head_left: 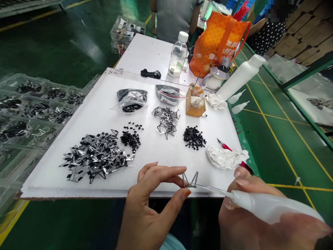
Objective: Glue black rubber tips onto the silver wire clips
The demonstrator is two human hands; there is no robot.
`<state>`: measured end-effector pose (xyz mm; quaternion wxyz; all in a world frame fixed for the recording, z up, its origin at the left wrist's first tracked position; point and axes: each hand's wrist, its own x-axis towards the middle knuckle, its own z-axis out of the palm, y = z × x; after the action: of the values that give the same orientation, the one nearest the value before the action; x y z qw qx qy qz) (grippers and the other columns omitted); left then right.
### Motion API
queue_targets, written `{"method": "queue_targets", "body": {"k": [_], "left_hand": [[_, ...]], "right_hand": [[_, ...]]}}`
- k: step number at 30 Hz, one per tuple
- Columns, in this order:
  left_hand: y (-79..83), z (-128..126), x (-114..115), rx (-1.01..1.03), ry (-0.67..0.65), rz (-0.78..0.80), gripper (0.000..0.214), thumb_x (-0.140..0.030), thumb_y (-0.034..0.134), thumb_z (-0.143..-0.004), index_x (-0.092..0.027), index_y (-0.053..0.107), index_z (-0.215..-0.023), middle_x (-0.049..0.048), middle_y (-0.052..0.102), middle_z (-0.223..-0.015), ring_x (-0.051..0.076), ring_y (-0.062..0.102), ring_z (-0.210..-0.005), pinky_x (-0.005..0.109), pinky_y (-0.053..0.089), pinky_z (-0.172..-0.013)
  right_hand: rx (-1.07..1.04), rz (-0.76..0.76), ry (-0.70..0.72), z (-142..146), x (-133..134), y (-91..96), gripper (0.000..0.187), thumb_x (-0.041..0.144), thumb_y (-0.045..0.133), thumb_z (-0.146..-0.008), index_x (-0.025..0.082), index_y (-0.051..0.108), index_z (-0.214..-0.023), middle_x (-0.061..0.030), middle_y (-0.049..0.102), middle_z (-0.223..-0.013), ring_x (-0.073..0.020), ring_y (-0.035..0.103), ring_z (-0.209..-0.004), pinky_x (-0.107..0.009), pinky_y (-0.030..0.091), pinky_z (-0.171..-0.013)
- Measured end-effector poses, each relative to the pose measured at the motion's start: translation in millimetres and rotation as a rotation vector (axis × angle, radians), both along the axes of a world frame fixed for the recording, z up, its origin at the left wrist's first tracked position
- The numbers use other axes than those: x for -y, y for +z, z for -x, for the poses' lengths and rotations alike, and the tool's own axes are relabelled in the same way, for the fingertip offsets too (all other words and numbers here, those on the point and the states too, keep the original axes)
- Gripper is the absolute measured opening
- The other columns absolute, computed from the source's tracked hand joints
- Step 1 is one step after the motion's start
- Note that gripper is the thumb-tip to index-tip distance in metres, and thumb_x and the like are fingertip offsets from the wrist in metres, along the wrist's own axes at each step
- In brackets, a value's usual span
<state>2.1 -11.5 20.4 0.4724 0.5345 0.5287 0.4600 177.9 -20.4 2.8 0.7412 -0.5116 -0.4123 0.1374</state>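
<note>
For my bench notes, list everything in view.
Foam board: one, white, on table
Parts pile: one, silver and black, front left
Wire parts: one small pile, silver, mid-board
Black pieces: two heaps, black, mid-board
Zip bags: two, clear, back
Box: one, tan, back right
Knife: one, red, right
Tissue: two wads, white, right
Large bottle: one, white, right
Water bottle: one, clear, far table
Tote bag: one, orange, far end
Trays: several, clear, left
Left hand: pinching metal part
Right hand: holding white squeeze bottle
</note>
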Motion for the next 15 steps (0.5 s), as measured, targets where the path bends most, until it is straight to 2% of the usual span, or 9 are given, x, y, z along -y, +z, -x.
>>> {"method": "queue_targets", "body": {"k": [5, 11, 15], "left_hand": [[-0.3, 0.4, 1.6, -0.013, -0.005, -0.007, 0.038, -0.024, 0.077, -0.090, -0.053, 0.072, -0.114, -0.0154, 0.078, -0.090, 0.015, 0.075, -0.093, 0.043, 0.032, -0.125], [-0.4, 0.2, 0.0, -0.024, -0.003, -0.009, 0.039, -0.023, 0.077, -0.089, -0.053, 0.072, -0.114, -0.0167, 0.079, -0.091, 0.014, 0.075, -0.095, 0.039, 0.032, -0.124], [0.3, 0.0, 0.2, -0.016, 0.011, -0.007, 0.039, -0.023, 0.077, -0.089, -0.053, 0.072, -0.112, -0.0176, 0.078, -0.088, 0.013, 0.075, -0.092, 0.038, 0.033, -0.123]], "right_hand": [[-0.002, -0.012, 0.003, 3.2, -1.6, -0.4, 0.056, 0.059, 0.047, -0.102, 0.020, 0.081, -0.082, -0.0027, 0.073, -0.072, -0.0223, 0.071, -0.099, -0.041, 0.046, -0.114], [-0.023, 0.014, -0.057, -0.3, 3.5, -0.6, 0.055, 0.057, 0.046, -0.103, 0.019, 0.081, -0.084, -0.0048, 0.074, -0.077, -0.0228, 0.073, -0.101, -0.039, 0.052, -0.106], [0.008, 0.012, -0.006, -6.8, 6.4, 0.7, 0.057, 0.060, 0.046, -0.103, 0.018, 0.081, -0.084, -0.0051, 0.075, -0.078, -0.0226, 0.073, -0.102, -0.037, 0.053, -0.104]]}}
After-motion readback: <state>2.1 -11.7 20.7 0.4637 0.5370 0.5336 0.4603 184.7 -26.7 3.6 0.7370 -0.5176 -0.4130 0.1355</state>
